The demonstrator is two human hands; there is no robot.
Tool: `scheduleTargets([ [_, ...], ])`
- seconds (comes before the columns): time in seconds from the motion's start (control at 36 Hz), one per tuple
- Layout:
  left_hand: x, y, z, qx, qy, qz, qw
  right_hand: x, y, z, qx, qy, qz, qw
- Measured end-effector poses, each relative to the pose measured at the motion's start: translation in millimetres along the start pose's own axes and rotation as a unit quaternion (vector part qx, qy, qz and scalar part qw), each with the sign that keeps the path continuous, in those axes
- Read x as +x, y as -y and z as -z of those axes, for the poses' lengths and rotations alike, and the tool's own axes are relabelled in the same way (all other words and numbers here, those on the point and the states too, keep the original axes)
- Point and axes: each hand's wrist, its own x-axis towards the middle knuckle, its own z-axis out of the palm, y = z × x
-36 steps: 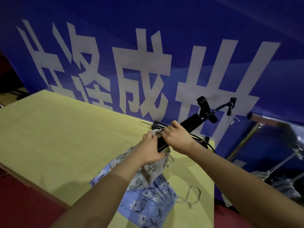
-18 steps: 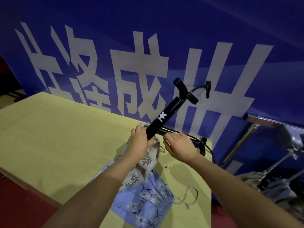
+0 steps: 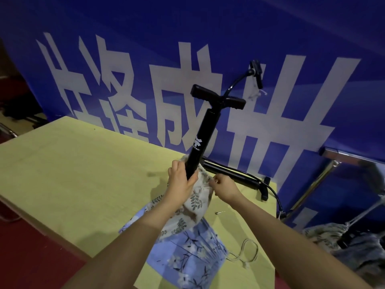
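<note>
A black hand pump [image 3: 201, 140] with a T-handle stands nearly upright, its lower end inside a beige leaf-print drawstring bag [image 3: 195, 202]. A thin black hose [image 3: 235, 82] curves up from the pump's top to a nozzle head. My left hand [image 3: 181, 180] grips the pump's barrel at the bag's mouth. My right hand [image 3: 224, 187] pinches the bag's rim on the right side. Under the beige bag lies a blue floral bag [image 3: 195, 255] with a pale cord.
A second black pump [image 3: 235, 176] lies on the yellow-green table [image 3: 73, 174] near its far edge, by the blue banner. A small metal valve piece [image 3: 219, 212] lies right of the bags. Chrome rack legs and grey cloth sit at the right; red floor lies to the left.
The pump has swung from a low slant to nearly upright and sunk deeper into the beige bag. My right hand has let go of the pump and taken the bag's rim.
</note>
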Motion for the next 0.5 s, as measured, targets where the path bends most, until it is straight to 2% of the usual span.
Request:
scheduleTargets([
  [0.11,-2.4,4.1,0.0,-0.043,0.016,0.015,0.999,-8.8,11.0,9.4,0.153,-0.020,0.042,0.987],
  [0.28,-0.6,1.4,-4.9,-0.069,0.023,0.042,0.996,-13.4,38.7,21.1,0.197,-0.034,0.134,0.971],
  [0.39,1.7,0.3,-5.8,-0.079,0.031,0.036,0.996,-14.9,61.3,26.8,0.230,0.007,0.178,0.957],
  [0.5,6.2,1.1,-1.4,-0.049,0.033,0.034,0.998,-16.6,66.6,33.9,0.258,0.046,0.177,0.949],
])
